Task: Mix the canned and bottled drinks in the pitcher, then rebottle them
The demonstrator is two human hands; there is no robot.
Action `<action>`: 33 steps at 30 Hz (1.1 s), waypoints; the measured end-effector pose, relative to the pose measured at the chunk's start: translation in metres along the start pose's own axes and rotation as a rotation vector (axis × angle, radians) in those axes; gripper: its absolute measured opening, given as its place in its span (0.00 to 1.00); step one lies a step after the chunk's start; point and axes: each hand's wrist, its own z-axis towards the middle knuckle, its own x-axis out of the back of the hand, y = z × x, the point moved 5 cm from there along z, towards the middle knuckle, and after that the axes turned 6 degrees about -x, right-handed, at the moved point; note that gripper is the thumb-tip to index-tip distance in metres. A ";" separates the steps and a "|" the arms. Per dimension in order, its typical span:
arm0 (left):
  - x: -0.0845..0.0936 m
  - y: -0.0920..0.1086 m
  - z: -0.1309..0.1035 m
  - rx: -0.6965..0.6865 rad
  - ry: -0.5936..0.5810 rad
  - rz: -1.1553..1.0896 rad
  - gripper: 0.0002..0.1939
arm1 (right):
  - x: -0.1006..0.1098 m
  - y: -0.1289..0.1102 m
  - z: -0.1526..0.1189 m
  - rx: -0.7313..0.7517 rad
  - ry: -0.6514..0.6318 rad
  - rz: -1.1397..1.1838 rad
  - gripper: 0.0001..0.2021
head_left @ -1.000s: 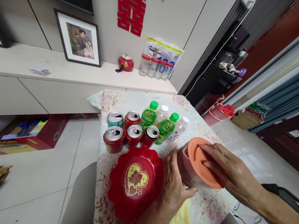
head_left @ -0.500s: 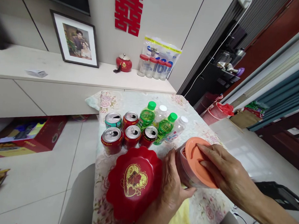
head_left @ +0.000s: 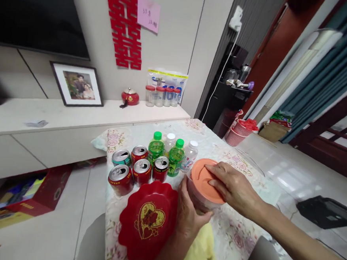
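My left hand (head_left: 189,216) wraps round the side of a clear plastic container (head_left: 201,201), just right of a red scalloped tray (head_left: 137,238) with a gold heart print. From the right, my right hand (head_left: 232,183) grips the raised handle of the container's orange lid (head_left: 204,179). The lid lies over the container's top. Behind the tray stand several opened drink cans (head_left: 142,172), and beside them several bottles (head_left: 176,158) with green or white caps. A yellow cloth (head_left: 202,253) lies under my left wrist's right side.
A floral cloth covers the table (head_left: 110,220). Beyond it, a white cabinet (head_left: 109,113) bears a framed photo (head_left: 78,85), a red pot (head_left: 130,97) and glass jars (head_left: 159,97). Pink baskets (head_left: 237,134) and a black case (head_left: 324,212) are on the floor at right.
The camera view has tilted up and shifted right. The orange lid now sits flatter over the container, which is more upright, with both hands still on them.
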 end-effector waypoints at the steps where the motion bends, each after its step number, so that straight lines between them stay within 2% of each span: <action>1: 0.000 -0.001 0.000 0.014 -0.015 -0.011 0.64 | 0.001 0.001 -0.001 -0.007 -0.013 0.037 0.14; 9: 0.007 0.004 0.006 0.178 -0.172 -0.065 0.60 | -0.001 -0.001 -0.005 0.020 0.108 0.096 0.11; 14: 0.022 0.016 0.010 0.192 -0.319 0.026 0.61 | -0.002 0.005 -0.008 0.027 0.202 0.145 0.11; 16: 0.033 0.019 0.006 0.185 -0.372 0.062 0.56 | 0.002 0.003 -0.016 0.019 0.252 0.174 0.12; 18: 0.049 0.022 -0.001 0.136 -0.386 0.083 0.47 | 0.008 -0.005 -0.032 -0.007 0.331 0.191 0.13; 21: 0.084 0.023 -0.020 0.059 -0.312 0.130 0.29 | 0.012 -0.030 -0.073 -0.062 0.534 0.225 0.15; 22: 0.097 0.024 -0.027 0.047 -0.270 0.135 0.25 | 0.007 -0.040 -0.088 -0.066 0.569 0.268 0.16; 25: 0.130 0.027 -0.050 0.083 -0.209 0.094 0.16 | -0.030 -0.068 -0.123 -0.107 0.485 0.487 0.14; 27: 0.145 0.029 -0.060 0.139 -0.236 0.035 0.15 | -0.063 -0.078 -0.134 -0.197 0.358 0.665 0.09; 29: 0.156 0.033 -0.062 0.210 -0.247 -0.007 0.17 | -0.091 -0.083 -0.136 -0.315 0.220 0.811 0.15; 31: 0.167 0.036 -0.058 0.283 -0.216 -0.046 0.24 | -0.104 -0.087 -0.132 -0.396 0.100 0.923 0.24; 33: 0.176 0.042 -0.052 0.337 -0.188 -0.119 0.32 | -0.102 -0.095 -0.122 -0.404 0.007 1.015 0.30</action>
